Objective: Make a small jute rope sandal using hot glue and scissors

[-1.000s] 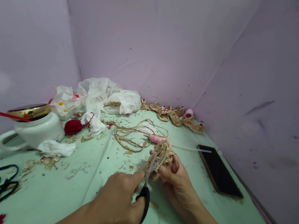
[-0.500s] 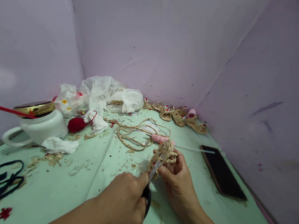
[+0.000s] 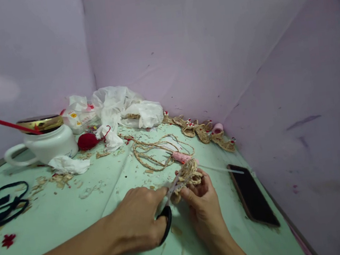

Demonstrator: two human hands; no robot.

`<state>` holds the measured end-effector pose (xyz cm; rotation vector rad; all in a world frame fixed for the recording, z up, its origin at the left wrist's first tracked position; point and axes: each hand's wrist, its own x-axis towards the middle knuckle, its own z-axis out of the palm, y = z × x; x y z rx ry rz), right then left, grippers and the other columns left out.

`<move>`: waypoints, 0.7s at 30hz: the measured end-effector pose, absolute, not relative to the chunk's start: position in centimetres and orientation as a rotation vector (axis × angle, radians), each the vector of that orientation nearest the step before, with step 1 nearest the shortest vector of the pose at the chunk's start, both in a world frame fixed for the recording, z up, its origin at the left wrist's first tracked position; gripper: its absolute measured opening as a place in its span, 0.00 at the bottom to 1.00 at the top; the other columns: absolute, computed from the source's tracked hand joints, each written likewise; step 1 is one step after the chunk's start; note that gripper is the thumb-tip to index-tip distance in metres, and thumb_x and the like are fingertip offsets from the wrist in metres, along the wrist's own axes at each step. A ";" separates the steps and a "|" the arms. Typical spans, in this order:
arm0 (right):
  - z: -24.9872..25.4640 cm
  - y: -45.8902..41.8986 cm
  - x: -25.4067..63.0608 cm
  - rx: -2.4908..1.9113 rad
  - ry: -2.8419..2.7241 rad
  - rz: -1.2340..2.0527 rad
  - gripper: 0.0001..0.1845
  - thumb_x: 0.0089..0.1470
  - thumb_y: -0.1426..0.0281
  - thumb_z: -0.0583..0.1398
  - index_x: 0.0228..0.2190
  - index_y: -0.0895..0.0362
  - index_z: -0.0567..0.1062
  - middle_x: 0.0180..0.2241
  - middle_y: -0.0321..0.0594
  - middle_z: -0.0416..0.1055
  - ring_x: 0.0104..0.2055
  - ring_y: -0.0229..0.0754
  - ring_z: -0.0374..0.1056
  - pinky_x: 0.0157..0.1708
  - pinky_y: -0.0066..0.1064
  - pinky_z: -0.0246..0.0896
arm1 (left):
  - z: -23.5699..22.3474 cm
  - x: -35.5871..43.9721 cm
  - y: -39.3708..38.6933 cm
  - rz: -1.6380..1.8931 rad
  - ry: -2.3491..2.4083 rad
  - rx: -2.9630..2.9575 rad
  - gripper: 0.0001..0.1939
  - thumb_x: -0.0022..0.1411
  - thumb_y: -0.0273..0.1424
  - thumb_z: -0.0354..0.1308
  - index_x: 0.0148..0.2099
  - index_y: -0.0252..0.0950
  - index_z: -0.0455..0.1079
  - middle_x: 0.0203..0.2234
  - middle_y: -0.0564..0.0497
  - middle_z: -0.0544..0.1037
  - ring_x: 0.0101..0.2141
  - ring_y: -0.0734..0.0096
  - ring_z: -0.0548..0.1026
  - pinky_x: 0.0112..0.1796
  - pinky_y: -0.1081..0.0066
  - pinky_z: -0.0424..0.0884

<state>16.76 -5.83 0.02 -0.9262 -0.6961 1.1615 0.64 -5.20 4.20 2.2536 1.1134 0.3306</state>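
My left hand (image 3: 142, 220) is closed on a pair of scissors (image 3: 166, 222) with black handles. Their blades lie against a braided straw piece (image 3: 188, 175), coiled into loops. My right hand (image 3: 205, 206) pinches that straw piece from the right, thumb in front and fingers behind it. Just beyond it lies a pink-handled tool (image 3: 181, 157) with a thin metal tip, beside a loose length of braided straw cord (image 3: 144, 157). Whether the blades are closed on any strand I cannot tell.
A phone (image 3: 253, 196) lies to the right, with a glue stick (image 3: 221, 168) reaching its top edge. At left are a white mug (image 3: 51, 146), a red yarn ball (image 3: 87, 141), crumpled tissue (image 3: 71, 165) and black cord (image 3: 6, 205). Straw ornaments (image 3: 203, 133) line the wall.
My left hand and the scissors have shifted slightly up, and the scissors have turned so more of the black handle shows. My right hand still holds the straw piece.
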 end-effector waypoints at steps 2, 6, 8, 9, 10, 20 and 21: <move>0.1 -5.9 16.6 -0.919 -0.715 1.172 0.35 0.31 0.74 0.70 0.43 0.53 0.64 0.38 0.35 0.72 0.39 0.38 0.70 0.39 0.29 0.64 | 4.3 0.6 -5.2 0.322 1.116 2.284 0.12 0.50 0.28 0.50 0.39 0.40 0.66 0.22 0.51 0.73 0.23 0.64 0.70 0.26 0.71 0.62; 0.2 -6.0 16.3 -0.901 -0.728 1.167 0.34 0.32 0.75 0.69 0.43 0.53 0.65 0.38 0.36 0.73 0.39 0.39 0.70 0.40 0.30 0.64 | 4.4 0.6 -5.3 0.260 1.107 2.259 0.15 0.50 0.27 0.48 0.42 0.40 0.65 0.24 0.50 0.74 0.24 0.64 0.72 0.27 0.71 0.64; 0.3 -5.9 16.3 -0.902 -0.733 1.168 0.33 0.31 0.76 0.69 0.42 0.53 0.64 0.37 0.36 0.73 0.39 0.39 0.71 0.39 0.31 0.65 | 4.6 0.7 -5.4 0.231 1.106 2.240 0.16 0.51 0.26 0.48 0.43 0.40 0.66 0.23 0.50 0.74 0.24 0.64 0.72 0.26 0.72 0.64; 0.2 -5.9 16.3 -0.907 -0.735 1.163 0.33 0.31 0.77 0.69 0.42 0.53 0.64 0.37 0.36 0.73 0.38 0.39 0.71 0.38 0.31 0.65 | 4.6 0.7 -5.4 0.218 1.101 2.236 0.16 0.51 0.26 0.48 0.43 0.40 0.66 0.24 0.49 0.74 0.24 0.65 0.72 0.26 0.72 0.64; 0.2 -5.9 16.3 -0.915 -0.738 1.155 0.33 0.31 0.77 0.69 0.42 0.53 0.64 0.37 0.36 0.74 0.38 0.39 0.71 0.37 0.30 0.66 | 4.7 0.7 -5.4 0.211 1.096 2.231 0.16 0.51 0.25 0.47 0.43 0.39 0.66 0.24 0.49 0.75 0.24 0.65 0.72 0.26 0.72 0.64; -0.4 -5.6 16.8 -0.990 -0.724 1.107 0.35 0.31 0.74 0.70 0.43 0.52 0.64 0.39 0.36 0.72 0.39 0.39 0.69 0.38 0.30 0.64 | 4.2 0.7 -5.7 0.322 1.010 2.016 0.13 0.53 0.24 0.46 0.38 0.38 0.69 0.22 0.52 0.73 0.21 0.71 0.68 0.23 0.75 0.61; -0.3 -5.6 17.0 -0.985 -0.712 1.111 0.34 0.31 0.73 0.70 0.42 0.52 0.65 0.38 0.35 0.72 0.39 0.39 0.69 0.39 0.30 0.64 | 4.3 0.6 -5.4 0.363 0.992 1.974 0.11 0.52 0.25 0.47 0.35 0.38 0.69 0.20 0.54 0.72 0.20 0.72 0.67 0.22 0.76 0.59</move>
